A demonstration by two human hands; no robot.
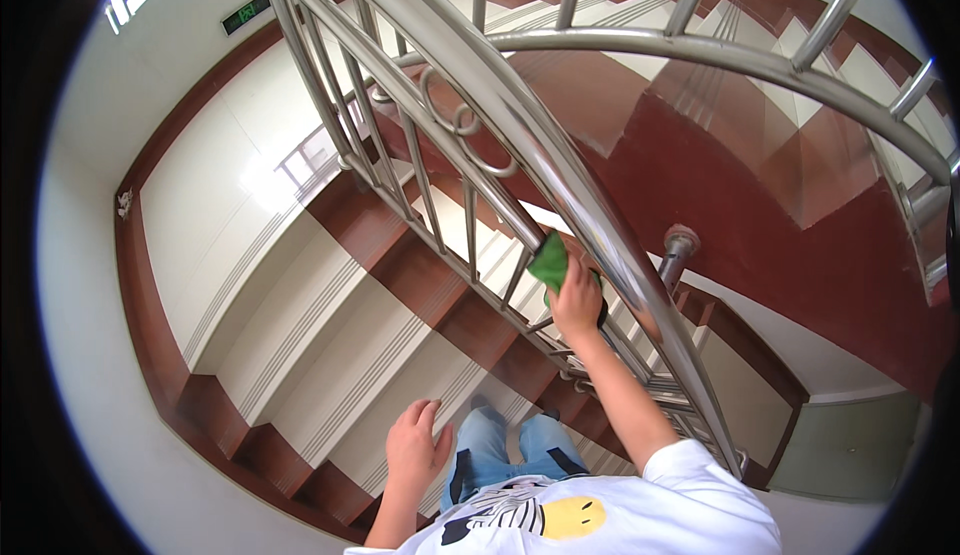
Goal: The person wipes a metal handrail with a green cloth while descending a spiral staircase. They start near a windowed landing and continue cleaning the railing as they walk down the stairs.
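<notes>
My right hand (579, 301) grips a green cloth (550, 261) with a dark edge. The cloth is wrapped around the lower metal rail (480, 186) of the stair balustrade, beneath the thick polished handrail (559, 135). My fingers hide part of the cloth and of the rail. Over the steps at the lower middle, my left hand (417, 439) is held in the air, its fingers slightly bent and with nothing in them. It touches neither the balustrade nor the wall.
Cream stair treads (315, 360) with grooved strips and brown tile borders (409, 266) run beneath me. A landing (217, 157) lies at the upper left, below a green exit sign (246, 13). Across the stairwell, another flight (645, 11) has its own metal railing (645, 43).
</notes>
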